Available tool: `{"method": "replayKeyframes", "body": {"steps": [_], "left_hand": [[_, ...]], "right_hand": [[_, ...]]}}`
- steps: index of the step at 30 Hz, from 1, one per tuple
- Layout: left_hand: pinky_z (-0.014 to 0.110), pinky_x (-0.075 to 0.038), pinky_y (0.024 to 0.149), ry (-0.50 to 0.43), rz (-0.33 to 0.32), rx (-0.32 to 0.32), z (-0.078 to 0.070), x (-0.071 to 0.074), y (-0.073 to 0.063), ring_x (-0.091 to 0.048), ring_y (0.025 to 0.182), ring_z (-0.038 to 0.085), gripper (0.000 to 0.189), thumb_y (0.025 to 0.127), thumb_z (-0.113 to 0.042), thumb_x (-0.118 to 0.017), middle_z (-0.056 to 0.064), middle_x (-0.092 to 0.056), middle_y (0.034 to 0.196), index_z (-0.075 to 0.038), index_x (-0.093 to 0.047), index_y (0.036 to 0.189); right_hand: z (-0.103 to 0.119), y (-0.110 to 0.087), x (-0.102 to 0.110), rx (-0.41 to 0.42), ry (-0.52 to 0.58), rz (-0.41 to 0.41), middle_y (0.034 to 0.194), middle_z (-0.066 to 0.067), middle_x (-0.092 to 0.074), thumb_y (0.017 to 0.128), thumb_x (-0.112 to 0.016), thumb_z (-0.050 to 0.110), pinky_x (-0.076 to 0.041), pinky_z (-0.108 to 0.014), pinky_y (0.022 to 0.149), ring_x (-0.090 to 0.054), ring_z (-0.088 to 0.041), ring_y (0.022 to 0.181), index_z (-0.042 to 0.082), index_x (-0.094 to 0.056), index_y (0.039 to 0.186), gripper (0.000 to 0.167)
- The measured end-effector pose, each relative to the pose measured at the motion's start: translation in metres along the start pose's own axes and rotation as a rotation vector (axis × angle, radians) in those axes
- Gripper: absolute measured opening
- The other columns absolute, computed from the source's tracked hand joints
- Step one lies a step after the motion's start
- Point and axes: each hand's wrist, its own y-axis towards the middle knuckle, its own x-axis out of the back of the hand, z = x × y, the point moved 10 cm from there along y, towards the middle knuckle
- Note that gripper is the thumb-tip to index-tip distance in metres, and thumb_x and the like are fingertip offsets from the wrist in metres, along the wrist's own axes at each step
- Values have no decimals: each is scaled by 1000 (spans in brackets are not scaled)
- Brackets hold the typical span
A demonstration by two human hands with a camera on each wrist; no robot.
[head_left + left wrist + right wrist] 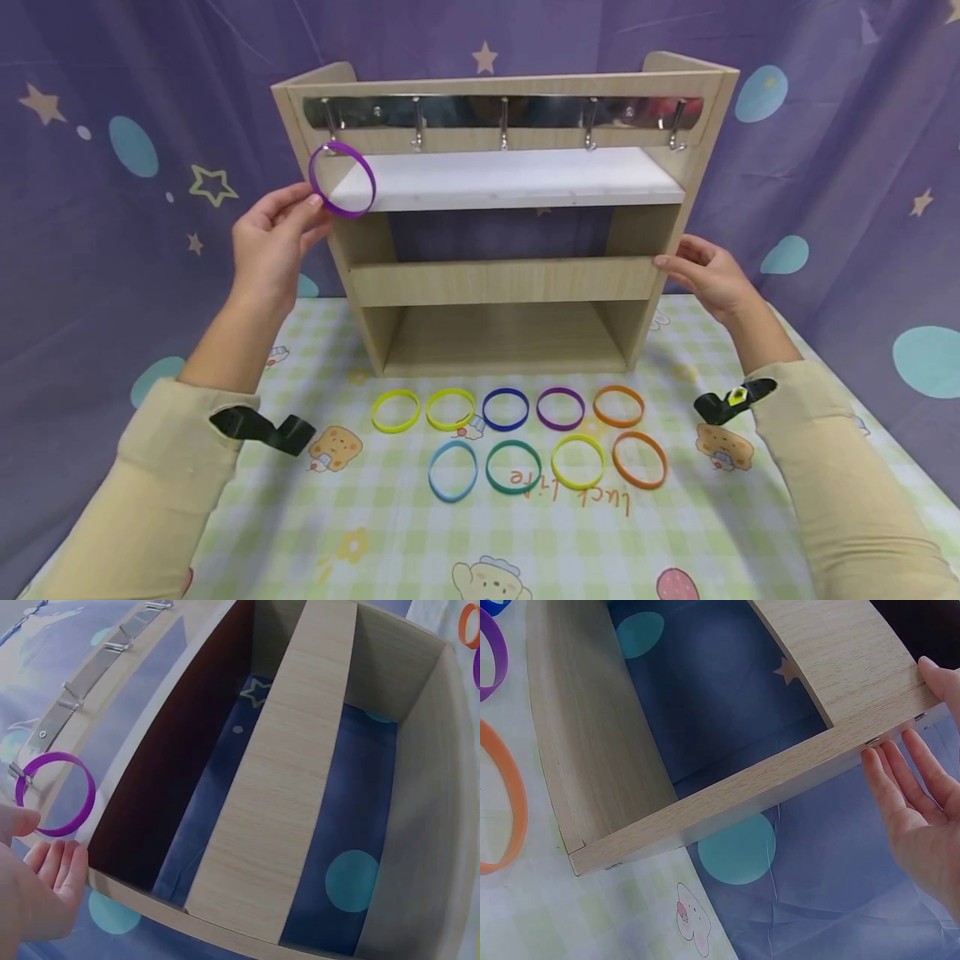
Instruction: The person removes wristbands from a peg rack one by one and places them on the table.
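My left hand (272,242) pinches a thin purple silicone wristband (372,185) between thumb and fingers, its ring upright and overlapping the lower end of the leftmost metal hook (332,123) in the head view. In the left wrist view, the hook also lines up with the far edge of the band (91,791). The hook strip runs across the top of a light wooden shelf (498,282). On the other side, my right hand (711,277) holds the shelf's right side panel (772,776), thumb on the front edge and fingertips against the outer face.
Two rows of wristbands lie on the checked tablecloth (300,533) before the shelf: yellow (393,431), dark blue (506,429), purple (561,428), orange (664,467), light blue (431,472) and teal (513,492). A white board (510,179) spans the shelf below the hooks. A purple curtain (187,50) hangs behind.
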Motion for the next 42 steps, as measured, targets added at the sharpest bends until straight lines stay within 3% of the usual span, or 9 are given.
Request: {"method": "replayKeyframes", "body": {"steps": [10,17,23,28,42], "left_hand": [[23,-62,74,-108,78,5,-4,-21,0,-70,72,16,10,82,8,-68,8,-71,77,1,-68,90],[25,-62,74,-171,117,42,2,-25,-5,-71,69,17,11,81,10,-68,10,-71,75,4,-69,90],[28,-63,74,-272,114,56,-6,-27,-9,-71,69,20,10,80,10,-69,13,-70,76,6,-69,89],[29,-63,74,-329,147,87,-8,-35,-14,-70,69,21,11,81,11,-67,15,-70,77,7,-69,91],[27,-62,77,-306,214,115,-1,-38,-28,-71,71,21,8,83,9,-67,14,-72,79,6,-68,90]], "right_hand": [[1,-1,1,-3,-6,-7,101,16,-63,88,-67,8,-52,-8,81,-61,2,94,8,-45,131,48],[2,-1,-1,-2,-9,-4,100,16,-63,88,-67,9,-52,-8,80,-61,2,93,7,-44,131,49],[3,-1,-1,3,-9,-1,101,16,-63,88,-67,9,-52,-8,81,-61,2,93,5,-43,134,52],[3,-1,-1,12,45,16,100,14,-64,89,-66,6,-52,-9,80,-61,1,94,10,-47,126,42],[1,-3,-4,14,55,27,99,14,-64,89,-65,6,-52,-9,81,-61,1,93,13,-51,120,35]]}}
